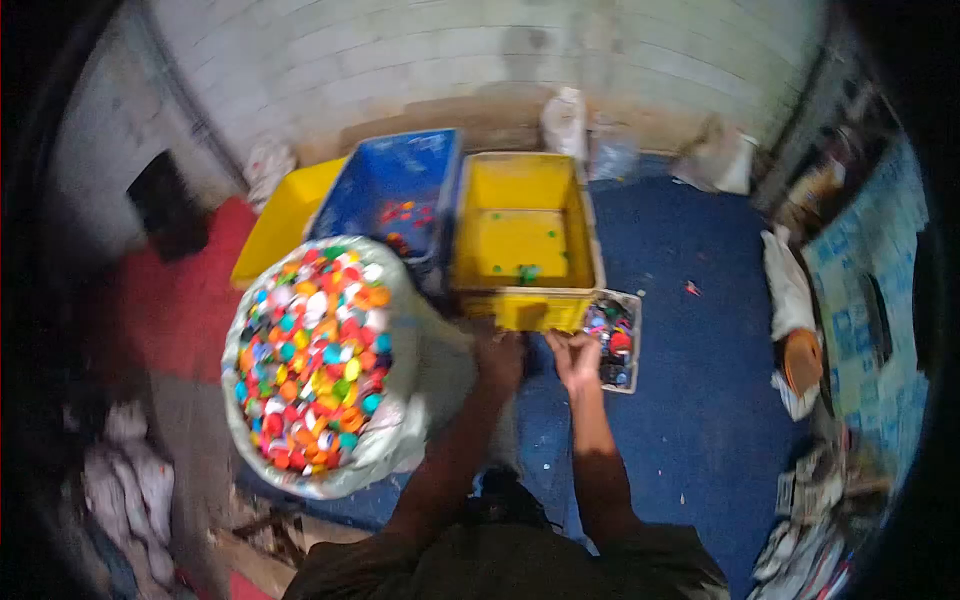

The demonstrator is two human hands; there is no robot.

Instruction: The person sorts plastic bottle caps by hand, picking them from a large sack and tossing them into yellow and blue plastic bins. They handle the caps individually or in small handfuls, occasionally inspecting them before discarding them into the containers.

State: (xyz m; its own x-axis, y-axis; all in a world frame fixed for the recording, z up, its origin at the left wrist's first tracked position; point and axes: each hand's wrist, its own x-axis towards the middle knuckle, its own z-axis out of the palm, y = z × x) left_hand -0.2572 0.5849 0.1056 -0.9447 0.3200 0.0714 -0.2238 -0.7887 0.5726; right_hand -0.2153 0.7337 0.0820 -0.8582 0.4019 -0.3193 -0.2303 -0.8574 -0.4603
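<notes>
My left hand [498, 352] is dark and blurred at the near side of a yellow bin [522, 170]; its fingers are not clear. Beside it, my right hand [575, 358] has its fingers bent together near the bin's front wall, and what they hold, if anything, is too small to make out. A few green bottle caps [527, 272] lie in this bin. Right of my right hand stands a small pale crate [637, 345] with mixed dark, purple and red pieces. To the left, a large white sack [408, 330] is full of colourful bottle caps [315, 360].
A blue bin [395, 165] with some red and orange caps stands left of the yellow one. Another yellow bin [285, 225] leans behind the sack. Blue floor covering [700, 400] spreads to the right, with bags along the wall and piled papers [815, 520].
</notes>
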